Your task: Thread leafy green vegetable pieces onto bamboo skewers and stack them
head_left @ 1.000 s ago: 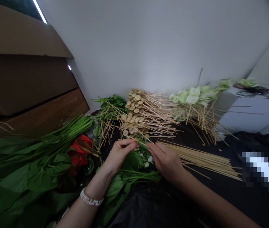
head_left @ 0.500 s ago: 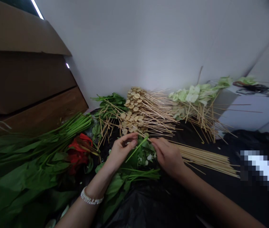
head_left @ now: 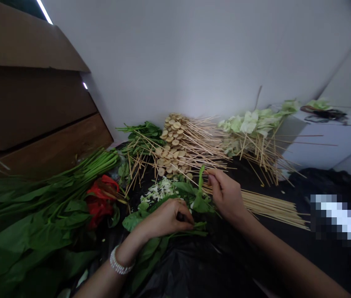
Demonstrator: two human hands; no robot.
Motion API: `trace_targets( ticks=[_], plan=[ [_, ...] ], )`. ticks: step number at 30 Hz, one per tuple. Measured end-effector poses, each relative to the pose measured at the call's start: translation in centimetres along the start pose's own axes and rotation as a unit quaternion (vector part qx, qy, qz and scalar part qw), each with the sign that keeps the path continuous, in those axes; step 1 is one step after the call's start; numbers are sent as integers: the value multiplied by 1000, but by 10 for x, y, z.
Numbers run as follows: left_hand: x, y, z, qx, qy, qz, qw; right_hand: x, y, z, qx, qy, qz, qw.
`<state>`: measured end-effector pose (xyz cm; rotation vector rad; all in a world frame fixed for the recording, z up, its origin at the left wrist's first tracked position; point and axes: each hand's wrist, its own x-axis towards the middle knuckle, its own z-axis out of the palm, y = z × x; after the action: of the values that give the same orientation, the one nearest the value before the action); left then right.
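My left hand, a beaded bracelet on its wrist, is closed at the stems of the green leafy bunch; whether it grips one is hidden. On the right, my right hand pinches a thin wooden skewer that points up and left. A green stem with a leaf hangs from this skewer just left of my fingers. Below and between the hands are loose leaves and white shredded bits.
Skewered round slices are piled by the wall, with skewered pale leaves to their right. Bare skewers lie at right. Long greens, a red bag and cardboard boxes fill the left.
My left hand has left the skewer and moved down to the stems of the leafy bunch. My right hand has shifted slightly right, and the green stem now stands more upright on the skewer.
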<state>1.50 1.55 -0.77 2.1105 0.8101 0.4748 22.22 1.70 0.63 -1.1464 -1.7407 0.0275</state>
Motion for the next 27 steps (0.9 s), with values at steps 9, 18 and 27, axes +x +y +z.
trace_targets(
  ticks=[9, 18, 27],
  plan=[
    [2, 7, -24, -284, 133, -48, 948, -3, 3, 2, 6, 16, 31, 999],
    [4, -5, -38, -504, 308, -91, 802, -12, -4, 11, -25, -48, -85, 995],
    [5, -7, -37, -294, 425, -40, 855, -17, -8, 12, -55, -85, -118, 988]
  ],
)
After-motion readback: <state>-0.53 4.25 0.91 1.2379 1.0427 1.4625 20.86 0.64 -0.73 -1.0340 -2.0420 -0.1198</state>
